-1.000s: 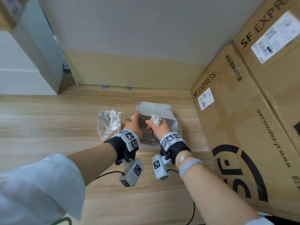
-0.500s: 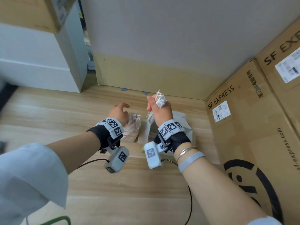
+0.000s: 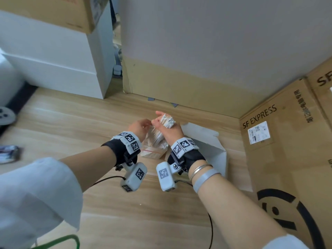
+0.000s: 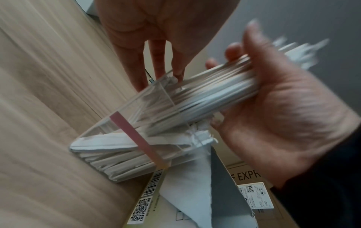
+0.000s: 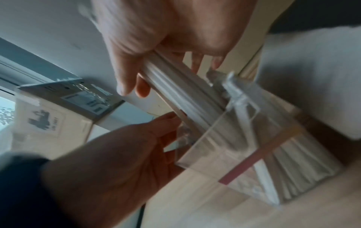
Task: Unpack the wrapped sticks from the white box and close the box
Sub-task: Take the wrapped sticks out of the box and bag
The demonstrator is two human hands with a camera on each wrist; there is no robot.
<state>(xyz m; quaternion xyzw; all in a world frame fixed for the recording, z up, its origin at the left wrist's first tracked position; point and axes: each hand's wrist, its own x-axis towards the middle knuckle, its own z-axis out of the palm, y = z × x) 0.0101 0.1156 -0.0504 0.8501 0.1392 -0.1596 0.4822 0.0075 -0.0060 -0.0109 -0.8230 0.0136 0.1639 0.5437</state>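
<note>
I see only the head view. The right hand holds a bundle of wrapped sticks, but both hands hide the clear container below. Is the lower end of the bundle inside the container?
Observer: In the left wrist view, the bundle of wrapped sticks, gripped by the right hand, reaches the rim of the clear container and looks just inside.
Operator: What does the left hand do?
Observer: The left hand touches the container's rim with straight fingers.
Operator: Is the container otherwise empty?
Observer: No, other wrapped sticks lie inside it.
</note>
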